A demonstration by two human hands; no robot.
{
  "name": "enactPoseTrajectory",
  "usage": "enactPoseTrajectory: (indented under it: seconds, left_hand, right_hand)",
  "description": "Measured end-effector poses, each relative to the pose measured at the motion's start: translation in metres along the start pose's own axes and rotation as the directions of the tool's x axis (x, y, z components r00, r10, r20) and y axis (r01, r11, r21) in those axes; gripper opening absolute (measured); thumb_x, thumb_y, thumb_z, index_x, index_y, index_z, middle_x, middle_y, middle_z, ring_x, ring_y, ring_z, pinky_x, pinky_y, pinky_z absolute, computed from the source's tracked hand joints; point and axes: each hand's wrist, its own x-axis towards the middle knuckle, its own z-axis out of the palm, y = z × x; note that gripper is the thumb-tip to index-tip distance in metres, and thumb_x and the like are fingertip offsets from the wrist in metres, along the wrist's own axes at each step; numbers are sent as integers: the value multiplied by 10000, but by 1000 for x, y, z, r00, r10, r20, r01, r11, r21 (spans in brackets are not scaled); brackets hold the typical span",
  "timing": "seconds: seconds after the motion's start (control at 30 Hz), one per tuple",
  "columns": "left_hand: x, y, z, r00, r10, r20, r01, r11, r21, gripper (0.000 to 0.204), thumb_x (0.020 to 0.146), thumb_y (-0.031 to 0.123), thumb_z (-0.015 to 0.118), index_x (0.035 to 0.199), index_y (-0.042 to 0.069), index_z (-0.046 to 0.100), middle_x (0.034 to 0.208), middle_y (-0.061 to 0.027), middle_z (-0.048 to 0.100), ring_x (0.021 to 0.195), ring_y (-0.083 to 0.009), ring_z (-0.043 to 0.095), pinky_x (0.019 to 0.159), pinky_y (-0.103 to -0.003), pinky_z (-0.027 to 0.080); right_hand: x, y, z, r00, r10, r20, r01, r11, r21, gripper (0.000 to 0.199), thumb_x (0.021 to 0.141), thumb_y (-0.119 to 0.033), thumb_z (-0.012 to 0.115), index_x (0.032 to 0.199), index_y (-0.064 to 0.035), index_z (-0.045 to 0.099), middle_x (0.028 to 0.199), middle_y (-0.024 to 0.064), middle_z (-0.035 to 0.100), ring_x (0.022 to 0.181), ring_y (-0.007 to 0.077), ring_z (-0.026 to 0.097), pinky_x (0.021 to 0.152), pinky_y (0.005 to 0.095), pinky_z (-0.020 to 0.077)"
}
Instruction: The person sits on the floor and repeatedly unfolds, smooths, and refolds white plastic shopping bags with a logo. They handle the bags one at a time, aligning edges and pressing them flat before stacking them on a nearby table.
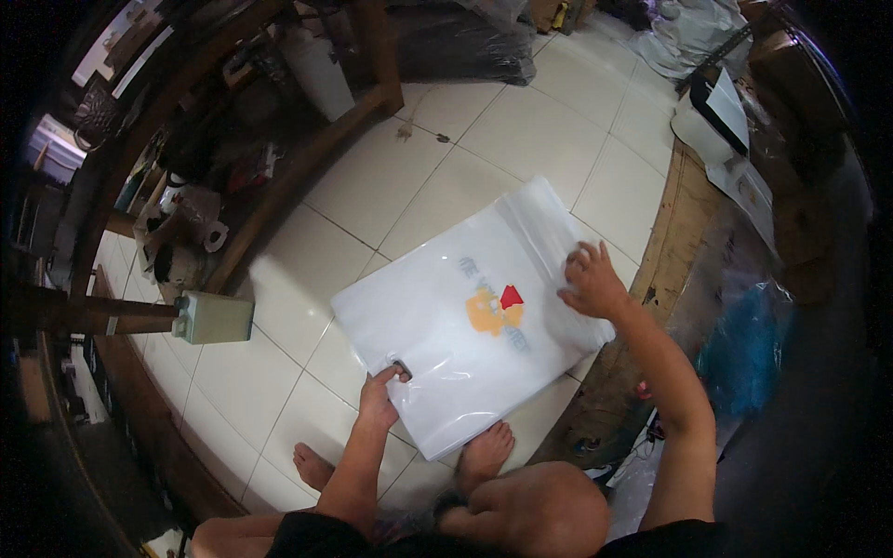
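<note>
A white plastic bag [428,298], or a flat stack of such bags, lies slantwise over the floor tiles in front of me. An orange, red and grey print marks its middle, and a cut-out handle hole is at its near left edge. My left hand [376,400] grips that edge, a digit showing through the hole. Against the bag's right end, where the plastic is folded and creased, rests my right hand [593,284] with its fingers apart. The underside of the bag and the left fingers beneath it are hidden.
My bare feet [486,456] are close to the bag's near edge. At left, a pale green jerrycan [216,317] stands beside a wooden frame [307,177]. A wooden board [672,232] runs along the right, near a white and black machine [712,116] and blue plastic wrap [744,349].
</note>
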Motion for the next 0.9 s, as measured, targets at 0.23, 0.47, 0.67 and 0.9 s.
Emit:
enactPoseTrajectory:
  seconds: [0.23, 0.47, 0.67, 0.9]
  left_hand:
    - [-4, 5, 2, 1000, -18, -25, 18, 1000, 19, 86, 904, -29, 483, 952, 35, 515, 788, -55, 507, 708, -171, 503, 669, -314, 489]
    - [-1, 5, 3, 1000, -9, 12, 9, 999, 34, 74, 900, -25, 476, 925, 28, 519, 792, -53, 504, 724, -172, 504, 681, -318, 489]
    - [-4, 2, 2, 1000, -22, -2, 22, 997, 72, 53, 900, 38, 493, 945, 39, 520, 821, -52, 507, 750, -177, 510, 720, -337, 481]
    - [-18, 10, 19, 996, -69, 58, 77, 984, -162, 148, 870, 43, 549, 1016, 17, 548, 854, -73, 562, 772, -198, 538, 761, -339, 501]
  right_hand:
    - [25, -60, 2, 948, -64, -313, 83, 995, 47, 620, 747, -336, 749, 1300, -127, 563, 1428, 192, 400, 1435, 375, 269, 1154, 644, 179]
    - [44, -55, 39, 963, -228, 141, 261, 921, -289, 253, 886, -201, 576, 1131, -201, 637, 1332, 98, 530, 1410, 293, 346, 1187, 652, 106]
    - [33, 54, 26, 893, 386, -230, -380, 922, 71, 598, 789, -123, 657, 1363, -67, 502, 1382, 254, 451, 1335, 386, 414, 1129, 496, 331]
    - [33, 89, 34, 745, 540, 392, -655, 481, 582, 806, 736, -360, 795, 1390, -26, 460, 1232, 235, 582, 1111, 326, 591, 935, 420, 495]
